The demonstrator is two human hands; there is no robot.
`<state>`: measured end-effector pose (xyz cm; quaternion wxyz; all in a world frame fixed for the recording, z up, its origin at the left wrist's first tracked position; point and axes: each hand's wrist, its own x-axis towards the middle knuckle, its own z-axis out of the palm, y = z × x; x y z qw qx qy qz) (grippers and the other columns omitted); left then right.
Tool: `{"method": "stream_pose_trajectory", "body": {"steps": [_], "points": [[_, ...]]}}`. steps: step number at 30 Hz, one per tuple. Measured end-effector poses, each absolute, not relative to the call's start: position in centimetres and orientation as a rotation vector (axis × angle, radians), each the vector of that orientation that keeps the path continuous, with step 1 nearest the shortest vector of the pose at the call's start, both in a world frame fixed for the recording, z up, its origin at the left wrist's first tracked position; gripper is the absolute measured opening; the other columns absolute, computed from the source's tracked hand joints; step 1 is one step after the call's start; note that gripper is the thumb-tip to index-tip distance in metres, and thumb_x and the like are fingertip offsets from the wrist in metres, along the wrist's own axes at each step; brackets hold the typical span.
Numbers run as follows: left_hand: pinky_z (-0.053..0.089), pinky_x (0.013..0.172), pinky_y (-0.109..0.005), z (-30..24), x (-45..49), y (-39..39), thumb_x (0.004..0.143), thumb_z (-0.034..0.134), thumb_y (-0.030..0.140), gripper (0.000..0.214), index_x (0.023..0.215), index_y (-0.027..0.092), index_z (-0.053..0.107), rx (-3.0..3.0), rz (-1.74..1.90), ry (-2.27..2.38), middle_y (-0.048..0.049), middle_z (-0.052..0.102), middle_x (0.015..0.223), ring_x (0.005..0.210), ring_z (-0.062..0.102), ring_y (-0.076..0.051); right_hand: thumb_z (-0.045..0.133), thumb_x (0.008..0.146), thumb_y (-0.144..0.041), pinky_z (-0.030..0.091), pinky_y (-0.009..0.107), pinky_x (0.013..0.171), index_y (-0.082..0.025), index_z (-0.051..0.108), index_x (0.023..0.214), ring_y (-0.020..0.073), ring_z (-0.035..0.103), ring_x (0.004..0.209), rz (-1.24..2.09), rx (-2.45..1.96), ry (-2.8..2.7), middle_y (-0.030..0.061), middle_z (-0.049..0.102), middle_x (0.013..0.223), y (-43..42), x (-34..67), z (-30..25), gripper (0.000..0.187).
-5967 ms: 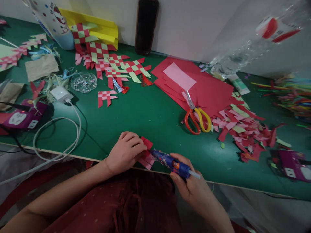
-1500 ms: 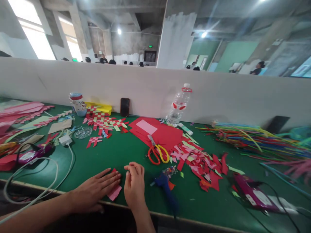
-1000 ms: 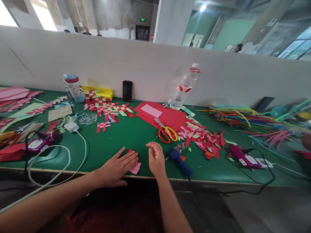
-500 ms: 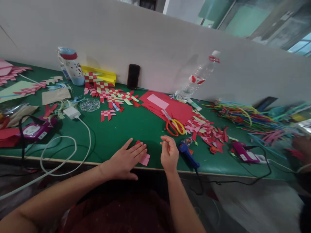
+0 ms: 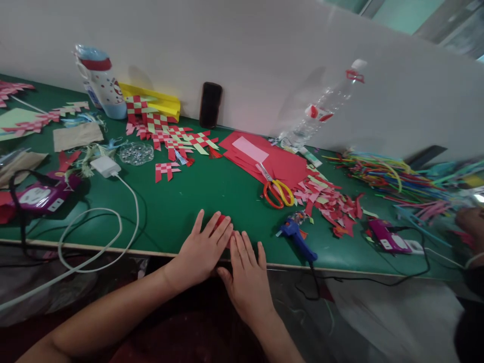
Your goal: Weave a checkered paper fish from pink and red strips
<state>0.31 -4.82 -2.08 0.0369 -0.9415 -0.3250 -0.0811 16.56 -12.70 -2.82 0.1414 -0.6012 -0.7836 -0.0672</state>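
Note:
My left hand [image 5: 202, 248] lies flat, fingers apart, over a small piece of red and pink paper [image 5: 221, 220] at the table's front edge. Most of that paper is hidden under my fingers. Beside it, my right hand [image 5: 247, 275] is stretched out too, its fingertips on the pink end of the paper. To the right lies a blue glue gun [image 5: 298, 238]. Behind it are scissors [image 5: 278, 191] with one red and one yellow handle, their blades resting on red paper sheets [image 5: 289, 169]. A small woven paper piece [image 5: 165, 172] lies beyond my left hand.
At the back stand a bottle [image 5: 102, 83], a phone [image 5: 210, 105] and a tilted plastic bottle [image 5: 321, 108]. Paper scraps [image 5: 333, 204] and colourful pipe cleaners [image 5: 389, 174] lie to the right. Purple power strips [image 5: 49, 194] with cables sit on both sides. Another person's hand [image 5: 471, 224] shows far right.
My right hand was loosely closed above the table; it has opened, moved left and come down onto the paper beside my left hand. The view has shifted slightly.

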Motion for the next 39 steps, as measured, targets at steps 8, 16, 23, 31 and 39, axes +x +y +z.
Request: {"method": "stream_pose_trajectory", "body": {"steps": [8,16,23,31,39], "points": [[0.015,0.113,-0.070,-1.7,0.8,-4.9,0.088,0.055,0.052,0.079,0.151,0.013,0.029,-2.899,-0.161,-1.064,-0.0146,0.022,0.159,0.147,0.017,-0.038,0.039,0.096,-0.055,0.011,0.051,0.117,-0.007,0.040,0.145,0.0305,0.030,0.143,-0.237,-1.799,-2.308,0.0143,0.043,0.150,-13.4,17.4,-3.1,0.069],[-0.014,0.116,-0.060,-1.1,-2.0,-4.0,0.078,0.050,0.078,0.104,0.153,0.011,0.022,-2.971,-0.209,-0.995,-0.0124,0.019,0.160,0.149,0.013,-0.029,0.042,0.097,-0.048,0.019,0.053,0.114,-0.011,0.025,0.152,0.0303,0.030,0.143,-0.207,-1.781,-2.345,0.0141,0.042,0.151,-13.6,17.9,-3.5,0.069],[-0.019,0.116,-0.057,-1.7,-3.3,-3.9,0.082,0.052,0.072,0.094,0.149,0.011,0.031,-2.959,-0.209,-0.974,-0.0120,0.028,0.157,0.146,0.024,-0.026,0.037,0.098,-0.047,0.015,0.052,0.116,-0.004,0.032,0.148,0.0298,0.022,0.147,-0.189,-1.768,-2.296,0.0166,0.037,0.154,-12.6,17.0,-1.6,0.066],[-0.007,0.120,-0.057,-2.7,-2.7,-4.2,0.097,0.040,0.029,0.048,0.144,0.016,0.043,-2.804,-0.259,-0.970,-0.0085,0.039,0.153,0.143,0.033,-0.022,0.035,0.095,-0.060,-0.005,0.058,0.117,-0.007,0.046,0.140,0.0325,0.034,0.140,-0.171,-1.647,-2.430,0.0161,0.043,0.149,-11.0,14.6,-1.8,0.071],[-0.016,0.117,-0.058,-0.6,-2.4,-3.6,0.094,0.046,0.034,0.054,0.144,0.013,0.041,-2.957,-0.186,-1.014,-0.0141,0.041,0.151,0.141,0.035,-0.025,0.039,0.095,-0.058,0.010,0.063,0.116,-0.010,0.034,0.149,0.0334,0.033,0.142,0.016,-1.671,-2.419,0.0150,0.039,0.152,-11.3,15.3,-1.9,0.072]]}}
